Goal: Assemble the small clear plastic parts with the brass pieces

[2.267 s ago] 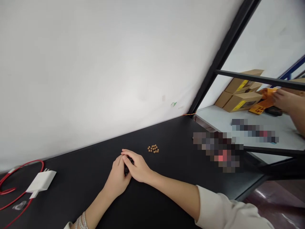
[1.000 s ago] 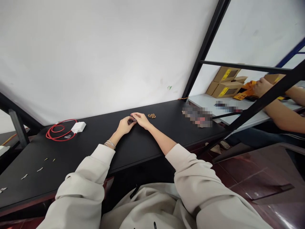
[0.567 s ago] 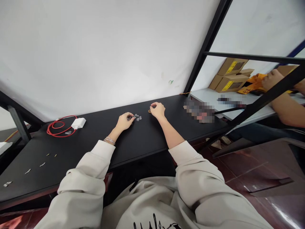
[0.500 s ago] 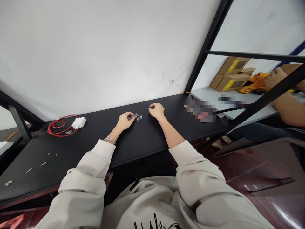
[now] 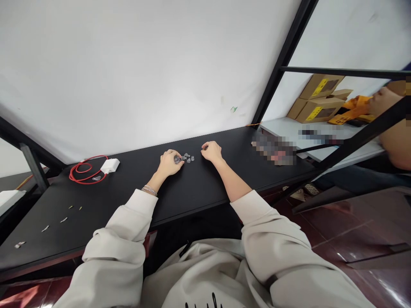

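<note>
On the black tabletop [image 5: 128, 188], a loose cluster of small clear plastic pieces [image 5: 188, 158] lies between my two hands. My left hand [image 5: 170, 164] rests at the left side of this cluster. Its fingers and thumb are curled round a small clear plastic piece [image 5: 177, 159], partly hidden by the fingers. To the right of the cluster, my right hand [image 5: 212, 152] is closed, with thumb and fingertips drawn together low over the table. Whatever it may hold is hidden by the fingers.
At the left lie a coiled red cable [image 5: 84, 171] and a white charger block [image 5: 110, 165]. Small scraps [image 5: 45, 228] are scattered nearer the left front. A blurred-out item [image 5: 276, 149] lies at the right end. Beyond the black frame [image 5: 282, 64] are cardboard boxes [image 5: 321, 109] and another person's arm [image 5: 396, 137].
My right hand's fingers have closed together. My left hand has curled further over the clear pieces. The whole view has shifted slightly, and the other person's arm has moved.
</note>
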`<state>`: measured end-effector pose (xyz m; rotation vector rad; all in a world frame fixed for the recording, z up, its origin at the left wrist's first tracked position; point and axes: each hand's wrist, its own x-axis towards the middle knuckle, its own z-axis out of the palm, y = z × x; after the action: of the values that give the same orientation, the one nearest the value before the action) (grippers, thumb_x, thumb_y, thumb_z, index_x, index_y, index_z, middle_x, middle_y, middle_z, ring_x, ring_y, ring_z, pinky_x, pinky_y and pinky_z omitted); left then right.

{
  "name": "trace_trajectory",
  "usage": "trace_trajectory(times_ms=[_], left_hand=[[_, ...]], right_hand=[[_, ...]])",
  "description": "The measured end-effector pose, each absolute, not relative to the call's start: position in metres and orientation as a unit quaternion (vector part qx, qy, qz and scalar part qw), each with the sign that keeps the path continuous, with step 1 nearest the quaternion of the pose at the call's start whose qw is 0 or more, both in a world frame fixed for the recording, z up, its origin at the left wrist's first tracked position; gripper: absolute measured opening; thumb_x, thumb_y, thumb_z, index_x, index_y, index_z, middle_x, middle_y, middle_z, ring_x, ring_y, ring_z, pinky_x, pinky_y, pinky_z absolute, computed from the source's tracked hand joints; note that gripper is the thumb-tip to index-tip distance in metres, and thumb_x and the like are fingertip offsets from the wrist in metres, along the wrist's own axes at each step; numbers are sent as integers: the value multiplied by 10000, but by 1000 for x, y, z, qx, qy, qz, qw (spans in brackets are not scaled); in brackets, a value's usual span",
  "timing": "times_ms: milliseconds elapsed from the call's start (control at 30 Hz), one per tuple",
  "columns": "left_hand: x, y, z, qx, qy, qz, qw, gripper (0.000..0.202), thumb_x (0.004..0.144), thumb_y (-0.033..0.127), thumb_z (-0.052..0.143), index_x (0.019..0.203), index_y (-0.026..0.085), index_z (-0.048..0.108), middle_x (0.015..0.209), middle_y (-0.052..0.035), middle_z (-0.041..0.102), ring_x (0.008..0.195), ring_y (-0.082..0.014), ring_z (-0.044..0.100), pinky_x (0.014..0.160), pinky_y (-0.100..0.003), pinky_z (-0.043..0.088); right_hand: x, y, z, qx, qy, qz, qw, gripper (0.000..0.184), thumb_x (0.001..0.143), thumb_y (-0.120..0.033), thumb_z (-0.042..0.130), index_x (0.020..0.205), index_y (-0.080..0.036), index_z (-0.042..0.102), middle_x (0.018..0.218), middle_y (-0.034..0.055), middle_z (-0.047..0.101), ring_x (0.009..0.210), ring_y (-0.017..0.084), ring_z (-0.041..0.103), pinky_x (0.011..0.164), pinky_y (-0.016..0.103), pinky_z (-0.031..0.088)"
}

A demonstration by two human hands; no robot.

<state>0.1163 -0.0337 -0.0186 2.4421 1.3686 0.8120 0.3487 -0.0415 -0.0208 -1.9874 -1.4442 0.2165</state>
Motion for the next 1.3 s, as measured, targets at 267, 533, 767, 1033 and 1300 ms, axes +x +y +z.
trace_trajectory(times_ms=[267, 533, 767, 1033, 1300], left_hand=[[116, -32, -19, 832, 465, 277, 123, 56, 814, 231, 736, 865, 217, 757, 1198, -88, 673, 1148, -293, 624, 1078, -505, 446], [119, -37, -13, 823, 460, 306, 135, 62, 864, 253, 708, 907, 218, 736, 1182, -74, 693, 1161, -276, 617, 1079, -485, 420], [121, -43, -8, 815, 468, 319, 122, 107, 888, 263, 687, 978, 217, 721, 1183, -75, 695, 1178, -290, 597, 1070, -491, 372], [124, -45, -7, 816, 459, 338, 97, 120, 912, 262, 650, 1013, 211, 688, 1100, -57, 743, 1079, -260, 628, 1027, -462, 352], [124, -41, -11, 806, 432, 394, 93, 241, 867, 145, 637, 1092, 218, 686, 998, -59, 747, 873, -234, 639, 916, -434, 483]], right_hand=[[348, -41, -23, -755, -561, 81, 331, 264, 786, -42, 621, 956, -168, 780, 1049, 105, 753, 1114, 264, 679, 1092, 432, 448], [349, -39, -24, -749, -564, 79, 338, 252, 799, -31, 602, 904, -170, 784, 1023, 100, 744, 1043, 252, 700, 1068, 409, 465], [347, -41, -21, -732, -571, 63, 367, 193, 853, -84, 599, 913, -159, 767, 1103, 115, 739, 1063, 254, 693, 1046, 388, 486], [344, -42, -19, -702, -580, 47, 411, 163, 856, -82, 597, 901, -155, 735, 1156, 135, 723, 1149, 246, 664, 1084, 371, 466], [340, -39, -20, -609, -570, 83, 545, 92, 829, -132, 638, 837, -183, 715, 1066, 99, 769, 1071, 261, 710, 1060, 440, 507]])
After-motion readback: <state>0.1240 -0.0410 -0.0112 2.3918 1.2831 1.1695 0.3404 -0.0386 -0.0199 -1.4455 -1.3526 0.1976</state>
